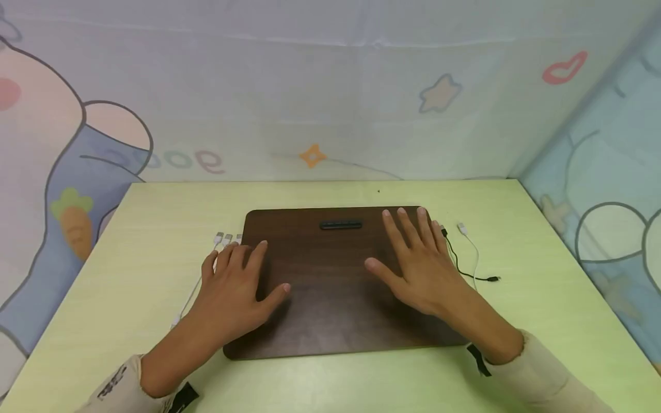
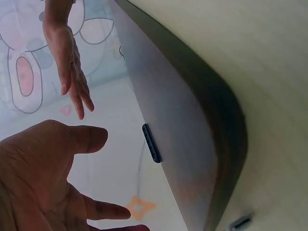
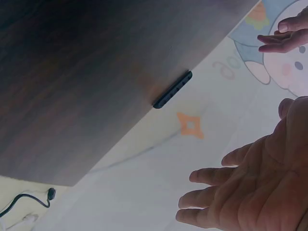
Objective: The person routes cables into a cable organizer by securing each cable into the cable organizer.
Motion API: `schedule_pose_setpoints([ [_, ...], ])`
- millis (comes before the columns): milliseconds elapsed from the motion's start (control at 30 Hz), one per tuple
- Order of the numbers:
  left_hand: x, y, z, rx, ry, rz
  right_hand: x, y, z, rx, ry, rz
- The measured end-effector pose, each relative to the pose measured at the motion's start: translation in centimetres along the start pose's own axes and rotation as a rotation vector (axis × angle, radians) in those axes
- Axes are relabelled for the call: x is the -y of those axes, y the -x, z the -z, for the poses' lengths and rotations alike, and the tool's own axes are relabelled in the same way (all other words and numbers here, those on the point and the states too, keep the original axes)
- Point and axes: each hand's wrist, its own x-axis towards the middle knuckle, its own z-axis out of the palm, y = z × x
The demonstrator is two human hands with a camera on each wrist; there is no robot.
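A dark brown board (image 1: 320,292) with rounded corners lies flat on the table. Near its far edge sits a small black slotted bar (image 1: 341,225). My left hand (image 1: 227,295) hovers over the board's left side, fingers spread and slightly bent, holding nothing. Over the right side is my right hand (image 1: 426,272), its fingers straight and spread, also holding nothing. Both wrist views show a gap between the hands and the board. White USB cables (image 1: 190,298) lie left of the board, partly hidden by my left hand. To the right are a black cable (image 1: 457,261) and a white cable (image 1: 477,255).
The pale yellow-green table (image 1: 341,381) extends around the board on all sides. A printed cloth (image 1: 330,103) hangs behind it, and another printed cloth (image 1: 614,183) stands along the right side.
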Motion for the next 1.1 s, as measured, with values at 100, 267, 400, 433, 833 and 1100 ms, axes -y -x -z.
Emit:
schedule_pose_setpoints([
  [100, 0.1, 0.4, 0.0, -0.005, -0.013, 0.002, 0.1, -0.3, -0.1, 0.007, -0.006, 0.01],
  [267, 0.2, 1.0, -0.2, -0.009, -0.015, 0.015, 0.2, -0.5, -0.3, 0.005, -0.002, 0.023],
  [400, 0.3, 1.4, -0.4, 0.005, -0.016, 0.03, 0.3, -0.7, -0.7, 0.005, 0.003, 0.036],
  [433, 0.4, 1.5, -0.4, 0.006, -0.018, 0.033, 0.4, -0.7, -0.7, 0.004, 0.004, 0.041],
  [833, 0.7, 2.4, -0.6, 0.013, -0.04, 0.057, 1.5, -1.3, -1.0, -0.002, 0.027, 0.089],
  [1100, 1.1, 3.2, -0.5, 0.019, -0.07, 0.07, 2.9, -1.7, -1.6, 0.004, 0.05, 0.155],
])
